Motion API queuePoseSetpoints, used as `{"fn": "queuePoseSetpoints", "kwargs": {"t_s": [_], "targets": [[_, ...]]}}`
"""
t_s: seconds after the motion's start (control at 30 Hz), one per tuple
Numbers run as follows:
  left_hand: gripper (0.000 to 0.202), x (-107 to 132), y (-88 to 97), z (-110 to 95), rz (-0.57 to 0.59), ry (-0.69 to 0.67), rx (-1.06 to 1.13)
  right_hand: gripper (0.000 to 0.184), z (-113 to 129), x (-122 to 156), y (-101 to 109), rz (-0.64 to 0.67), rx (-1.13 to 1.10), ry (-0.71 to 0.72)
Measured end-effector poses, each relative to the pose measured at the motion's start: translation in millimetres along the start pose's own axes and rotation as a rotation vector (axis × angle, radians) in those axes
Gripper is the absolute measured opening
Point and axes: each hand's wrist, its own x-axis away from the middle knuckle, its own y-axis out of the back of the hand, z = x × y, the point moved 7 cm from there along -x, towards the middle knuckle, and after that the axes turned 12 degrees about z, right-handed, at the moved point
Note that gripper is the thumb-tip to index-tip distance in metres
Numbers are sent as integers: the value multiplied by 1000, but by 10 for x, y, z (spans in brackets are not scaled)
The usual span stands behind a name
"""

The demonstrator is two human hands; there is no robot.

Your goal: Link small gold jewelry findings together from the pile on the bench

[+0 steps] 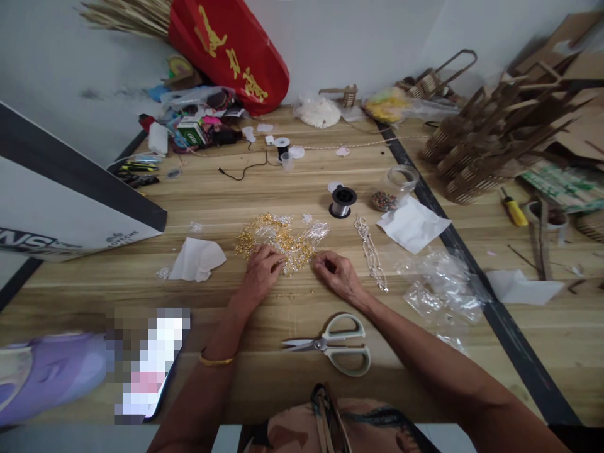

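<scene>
Left hand (260,272): fingers curled, slight gap, at near edge of gold-and-silver bead pile (283,238). Right hand (340,275): thumb and index nearly meeting, just right of pile. Can't tell if either grips anything. Silver chain (370,253) right of right fingers.

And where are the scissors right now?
In the head view, the scissors lie on the wooden table, low and slightly right of centre, on the near side of the right hand and the gold and silver pile, blades pointing left.
</scene>
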Motion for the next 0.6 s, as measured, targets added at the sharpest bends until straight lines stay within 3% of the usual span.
{"fn": "queuePoseSetpoints", "kwargs": {"t_s": [0.6], "targets": [[7, 23, 145, 179, -56, 59, 108, 17, -3, 1, 0, 2, 29, -36]]}}
